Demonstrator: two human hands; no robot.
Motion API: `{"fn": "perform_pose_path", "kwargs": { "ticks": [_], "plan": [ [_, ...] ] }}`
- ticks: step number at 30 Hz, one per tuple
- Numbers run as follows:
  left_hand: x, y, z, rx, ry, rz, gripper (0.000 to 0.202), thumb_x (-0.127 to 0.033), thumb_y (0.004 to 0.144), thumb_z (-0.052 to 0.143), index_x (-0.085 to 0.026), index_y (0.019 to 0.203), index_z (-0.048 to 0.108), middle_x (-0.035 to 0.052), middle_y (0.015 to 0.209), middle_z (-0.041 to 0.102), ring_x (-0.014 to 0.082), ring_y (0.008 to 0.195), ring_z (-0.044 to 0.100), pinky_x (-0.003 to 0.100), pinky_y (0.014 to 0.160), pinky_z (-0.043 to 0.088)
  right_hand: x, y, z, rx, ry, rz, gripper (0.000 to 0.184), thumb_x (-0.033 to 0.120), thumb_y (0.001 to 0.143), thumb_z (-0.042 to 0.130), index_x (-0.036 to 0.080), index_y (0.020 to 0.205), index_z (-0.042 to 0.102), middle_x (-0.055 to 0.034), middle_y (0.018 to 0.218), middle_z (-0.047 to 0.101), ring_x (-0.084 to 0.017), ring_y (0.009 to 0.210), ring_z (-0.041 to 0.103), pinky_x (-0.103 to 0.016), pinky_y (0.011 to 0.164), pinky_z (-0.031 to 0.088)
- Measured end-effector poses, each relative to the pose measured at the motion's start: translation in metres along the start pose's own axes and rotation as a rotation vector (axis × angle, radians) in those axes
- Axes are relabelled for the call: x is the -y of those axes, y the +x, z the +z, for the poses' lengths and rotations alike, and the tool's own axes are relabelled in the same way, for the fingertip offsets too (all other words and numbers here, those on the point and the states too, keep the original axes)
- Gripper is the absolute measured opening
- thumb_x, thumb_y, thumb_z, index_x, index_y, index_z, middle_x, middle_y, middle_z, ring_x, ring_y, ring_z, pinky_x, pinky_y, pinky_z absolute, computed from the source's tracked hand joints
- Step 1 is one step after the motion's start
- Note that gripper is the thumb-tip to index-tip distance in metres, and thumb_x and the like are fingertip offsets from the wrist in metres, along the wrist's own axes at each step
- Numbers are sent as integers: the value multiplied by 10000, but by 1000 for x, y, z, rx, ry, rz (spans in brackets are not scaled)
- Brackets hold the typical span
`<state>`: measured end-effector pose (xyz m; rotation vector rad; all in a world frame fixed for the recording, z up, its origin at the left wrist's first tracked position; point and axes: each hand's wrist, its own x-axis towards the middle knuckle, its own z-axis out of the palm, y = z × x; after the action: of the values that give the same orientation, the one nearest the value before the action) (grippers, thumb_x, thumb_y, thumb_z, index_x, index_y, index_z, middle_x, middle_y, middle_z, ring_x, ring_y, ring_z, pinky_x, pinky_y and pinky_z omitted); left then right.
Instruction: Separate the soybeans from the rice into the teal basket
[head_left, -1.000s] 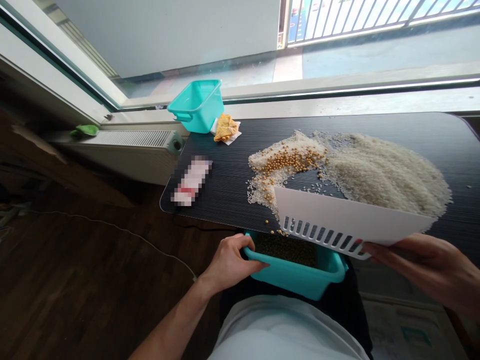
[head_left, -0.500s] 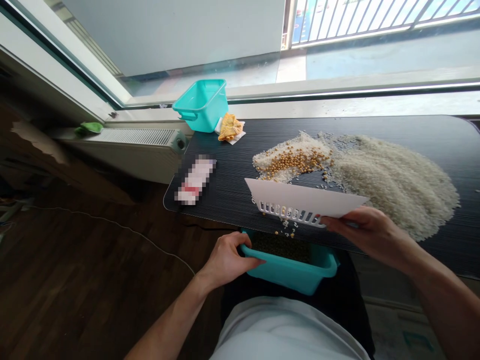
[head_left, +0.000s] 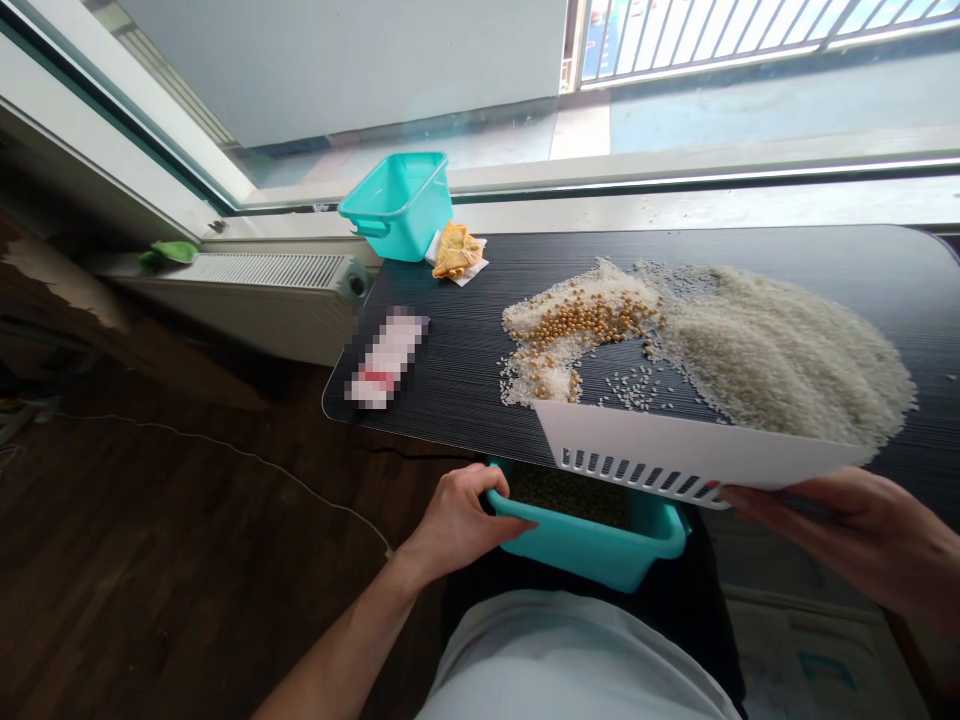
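My left hand (head_left: 469, 515) grips the near-left rim of a teal plastic tub (head_left: 585, 545), its thumb outside and fingers over the edge. The tub sits at my lap under the table's front edge, with dark grains (head_left: 574, 497) inside. In my right hand (head_left: 847, 520) is a white slotted plastic panel (head_left: 690, 450), tilted above the table's edge and partly over the tub. Beyond the panel lie a heap of white rice (head_left: 787, 350) and, to its left, a smaller rice pile with yellow-brown beans (head_left: 592, 318) on top. The panel hides the near edge of the rice.
A second teal tub (head_left: 401, 210) stands at the table's back left beside a folded yellow cloth (head_left: 456, 250) on white paper. A blurred white and red item (head_left: 388, 360) lies on the dark table (head_left: 465, 370). Behind are a window and a radiator (head_left: 270, 285).
My right hand has drawn the slotted panel to the right and toward me, uncovering rice and beans at the pile's near end. My left hand keeps its grip on the tub.
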<state>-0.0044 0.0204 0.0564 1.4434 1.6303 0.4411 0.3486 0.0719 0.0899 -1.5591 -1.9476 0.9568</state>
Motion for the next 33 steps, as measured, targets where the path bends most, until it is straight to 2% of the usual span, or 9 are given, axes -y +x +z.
{"fn": "perform_pose_path", "kwargs": {
  "ticks": [4,16,21,27,33],
  "plan": [
    [-4,-1,4,26,-17,-11,328,-291,649,854,-188,610,545,-63,660,496,110,661,457,252,627,315,-2,-9,-7,-102,45,70,613,902,599,731,310,678,867,-57,635,808,-239,510,744,-302,491,648],
    [-9,-1,6,39,-15,-12,326,-293,638,856,-190,615,547,-65,658,486,110,657,452,255,624,316,12,-13,-5,-129,114,10,563,889,592,755,343,667,868,-55,600,793,-222,466,741,-244,471,625],
    [-10,-1,7,31,-8,-24,316,-282,631,857,-189,614,556,-66,657,482,108,656,452,255,625,316,13,-17,7,-127,201,76,530,866,592,774,346,644,861,-63,607,793,-229,468,747,-240,462,616],
    [-13,-1,6,33,-1,-22,303,-263,621,861,-186,616,568,-67,653,493,107,655,461,252,627,320,18,-21,12,-168,282,213,550,885,447,814,352,578,835,-67,557,767,-255,447,737,-282,454,624],
    [-13,-1,7,36,-13,-23,287,-265,629,845,-189,618,569,-64,660,489,111,660,463,257,628,320,8,-28,23,-112,263,194,553,863,551,790,325,652,868,-79,635,805,-267,515,764,-295,491,639]
  ]
}}
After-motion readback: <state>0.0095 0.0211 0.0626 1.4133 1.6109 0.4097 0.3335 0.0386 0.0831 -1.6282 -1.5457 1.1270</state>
